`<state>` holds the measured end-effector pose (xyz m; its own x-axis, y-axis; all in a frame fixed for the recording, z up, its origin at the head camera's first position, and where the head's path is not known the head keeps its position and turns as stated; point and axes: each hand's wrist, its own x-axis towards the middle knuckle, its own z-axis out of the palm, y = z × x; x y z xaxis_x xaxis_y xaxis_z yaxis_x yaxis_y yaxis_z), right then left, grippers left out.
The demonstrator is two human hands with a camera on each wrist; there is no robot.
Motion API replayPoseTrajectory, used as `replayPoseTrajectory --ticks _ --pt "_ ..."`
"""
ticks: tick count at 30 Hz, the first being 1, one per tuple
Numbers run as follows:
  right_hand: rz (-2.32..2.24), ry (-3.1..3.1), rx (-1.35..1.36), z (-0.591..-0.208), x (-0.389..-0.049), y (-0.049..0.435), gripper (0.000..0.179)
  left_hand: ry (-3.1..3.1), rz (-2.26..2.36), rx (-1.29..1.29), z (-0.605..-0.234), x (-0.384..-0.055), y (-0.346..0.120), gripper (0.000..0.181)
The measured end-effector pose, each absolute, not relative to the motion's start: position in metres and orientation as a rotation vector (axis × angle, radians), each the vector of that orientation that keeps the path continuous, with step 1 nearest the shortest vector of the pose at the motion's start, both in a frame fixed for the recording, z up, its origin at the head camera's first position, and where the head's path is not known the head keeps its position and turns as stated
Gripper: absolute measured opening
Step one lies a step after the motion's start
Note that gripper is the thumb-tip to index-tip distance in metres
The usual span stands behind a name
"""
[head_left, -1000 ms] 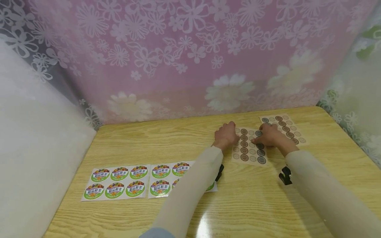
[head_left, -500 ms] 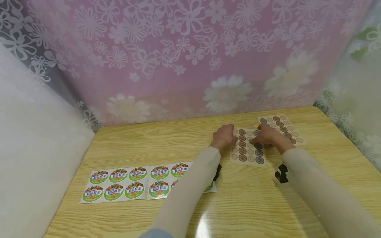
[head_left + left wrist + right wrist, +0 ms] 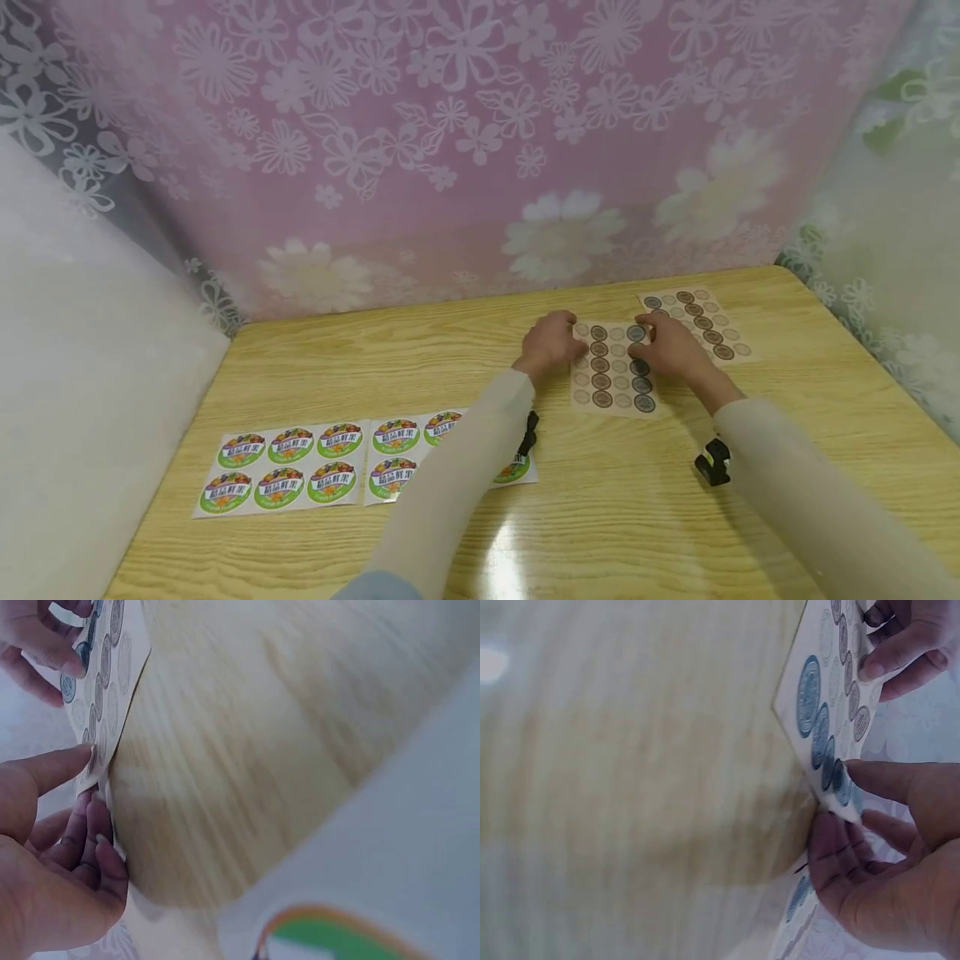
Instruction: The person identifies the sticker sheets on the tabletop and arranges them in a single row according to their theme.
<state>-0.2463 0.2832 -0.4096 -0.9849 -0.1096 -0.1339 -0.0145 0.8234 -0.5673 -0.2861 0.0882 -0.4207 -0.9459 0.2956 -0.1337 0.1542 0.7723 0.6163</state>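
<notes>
A beige sticker sheet [image 3: 609, 367] with rows of round brown, pale and dark blue seals lies near the back right of the table, between both hands. My left hand [image 3: 550, 340] pinches its left edge, the thumb on top and the curled fingers beneath, as the left wrist view shows. At the right edge, my right hand [image 3: 672, 346] pinches the same sheet, its thumb on the dark blue seals [image 3: 829, 750] and its fingers under the paper. The sheet's edge stands slightly off the table in the right wrist view.
A second beige sticker sheet [image 3: 712, 333] lies behind the right hand. Two white sheets of round fruit labels, the left one [image 3: 279, 471] and the right one [image 3: 381, 450], lie at the front left; my left forearm covers part of the right one. A floral curtain [image 3: 465, 208] borders the table's back edge.
Both hands keep their hold on the beige sticker sheet. The whole scene has shifted slightly left in the head view; the sheet has barely moved relative to the table.
</notes>
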Motion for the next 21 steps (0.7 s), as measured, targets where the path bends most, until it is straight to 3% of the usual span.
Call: replayPoseTrajectory --ticks 11,21 --pt "-1.078 2.78 -0.202 -0.411 -0.233 0.283 0.054 2.596 1.114 0.406 -0.421 -0.274 0.063 0.052" --pt "-1.161 2.634 -0.314 -0.403 -0.21 0.27 0.056 2.424 1.288 0.382 -0.416 -0.243 0.023 0.046"
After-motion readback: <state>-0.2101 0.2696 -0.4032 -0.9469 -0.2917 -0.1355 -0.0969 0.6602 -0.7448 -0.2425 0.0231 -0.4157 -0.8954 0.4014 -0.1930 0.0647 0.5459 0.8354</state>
